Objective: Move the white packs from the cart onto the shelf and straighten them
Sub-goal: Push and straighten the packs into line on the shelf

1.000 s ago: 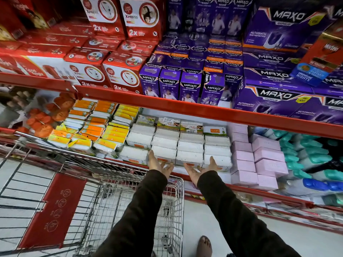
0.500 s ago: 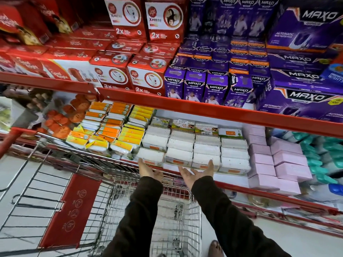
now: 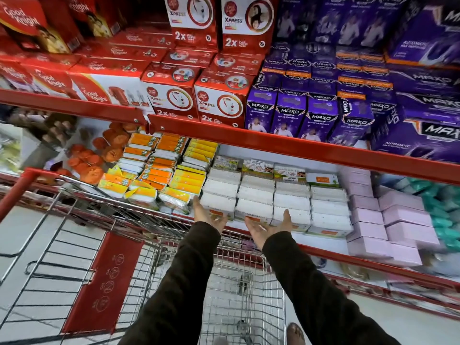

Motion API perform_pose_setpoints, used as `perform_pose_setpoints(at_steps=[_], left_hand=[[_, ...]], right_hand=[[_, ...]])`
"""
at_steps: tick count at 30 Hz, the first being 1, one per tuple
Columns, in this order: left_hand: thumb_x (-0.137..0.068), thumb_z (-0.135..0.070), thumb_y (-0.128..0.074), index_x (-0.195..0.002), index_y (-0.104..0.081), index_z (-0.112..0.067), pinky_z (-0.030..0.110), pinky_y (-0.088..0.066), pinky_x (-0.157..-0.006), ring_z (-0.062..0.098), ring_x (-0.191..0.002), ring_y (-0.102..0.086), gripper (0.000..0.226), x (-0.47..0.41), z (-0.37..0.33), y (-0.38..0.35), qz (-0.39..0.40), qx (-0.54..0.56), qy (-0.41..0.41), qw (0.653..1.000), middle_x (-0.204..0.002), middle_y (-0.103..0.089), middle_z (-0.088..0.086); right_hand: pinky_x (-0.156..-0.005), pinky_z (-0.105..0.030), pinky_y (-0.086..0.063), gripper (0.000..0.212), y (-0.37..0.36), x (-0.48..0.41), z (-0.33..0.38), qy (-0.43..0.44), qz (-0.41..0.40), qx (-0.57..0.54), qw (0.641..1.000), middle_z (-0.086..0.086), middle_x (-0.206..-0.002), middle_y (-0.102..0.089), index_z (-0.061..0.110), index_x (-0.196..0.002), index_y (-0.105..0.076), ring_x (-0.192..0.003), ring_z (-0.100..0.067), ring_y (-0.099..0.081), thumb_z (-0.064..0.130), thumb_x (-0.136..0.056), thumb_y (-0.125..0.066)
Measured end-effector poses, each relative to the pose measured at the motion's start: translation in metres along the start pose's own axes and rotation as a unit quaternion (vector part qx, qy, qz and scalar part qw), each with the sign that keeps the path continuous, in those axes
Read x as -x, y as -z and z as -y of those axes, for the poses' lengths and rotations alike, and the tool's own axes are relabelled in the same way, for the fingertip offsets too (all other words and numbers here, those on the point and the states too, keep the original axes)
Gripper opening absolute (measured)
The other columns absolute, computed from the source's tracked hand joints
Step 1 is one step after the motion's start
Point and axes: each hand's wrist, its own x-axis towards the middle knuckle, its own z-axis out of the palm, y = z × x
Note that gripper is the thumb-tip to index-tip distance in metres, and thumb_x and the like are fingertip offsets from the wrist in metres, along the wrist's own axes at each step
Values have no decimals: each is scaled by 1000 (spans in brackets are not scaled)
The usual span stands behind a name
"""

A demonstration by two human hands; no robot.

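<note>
- Head view: white packs are sitting in four stacked columns on the shelf, at its front edge, w/ yellow-orange packs to the left & pink boxes to the right.
- Cart: basket is looking empty of white packs, so stocking is prob. done & straightening remaining.
- Risk: front-row packs are lying close to the shelf lip; an uneven push could be tipping a column fwd into the cart or skewing it against the pink boxes.
- Risk: left column is touching the leaning yellow-orange packs; nudging it sideways could be toppling those.
- Left hand: palm turned inward, fingers spread, gripping nothing, resting by the left column's lower front.
- Right hand: palm up, fingers spread, empty, fingertips reaching the third column's bottom pack.
</note>
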Motion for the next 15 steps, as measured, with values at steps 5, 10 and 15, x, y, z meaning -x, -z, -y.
perform_pose_setpoints(at_steps=[5, 10, 15], left_hand=[[-88, -70, -49, -151, -36, -24, 49, -45, -109, 41, -133, -46, 79, -13, 1, 6, 26, 37, 38, 998, -152, -38, 22], [-101, -46, -48, -156, -24, -20, 49, -33, -119, 40, -145, -32, 66, 4, 2, 2, -49, -85, -72, 993, -162, -23, 19], [-102, -26, -50, -147, -42, -22, 37, -30, -117, 25, -143, -34, 46, 3, 16, -4, -7, -578, -438, 688, -158, -28, 7]], right_hand=[[-121, -51, -27, 93, -1, 5, -2, -1, -1, 81, 997, -28, -158, -29, 6, -154, -23, -144, -43, -35, 65, -89, -51], [-107, -47, -42, 85, 2, 22, -8, 1, -12, 328, 945, -18, -140, -57, -1, -145, -41, -116, -37, -60, 68, -94, -39], [-93, -33, -46, 30, -3, 21, 2, 464, -32, 731, 499, -3, -112, -63, 16, -119, -65, -103, -23, -58, 33, -103, -46]])
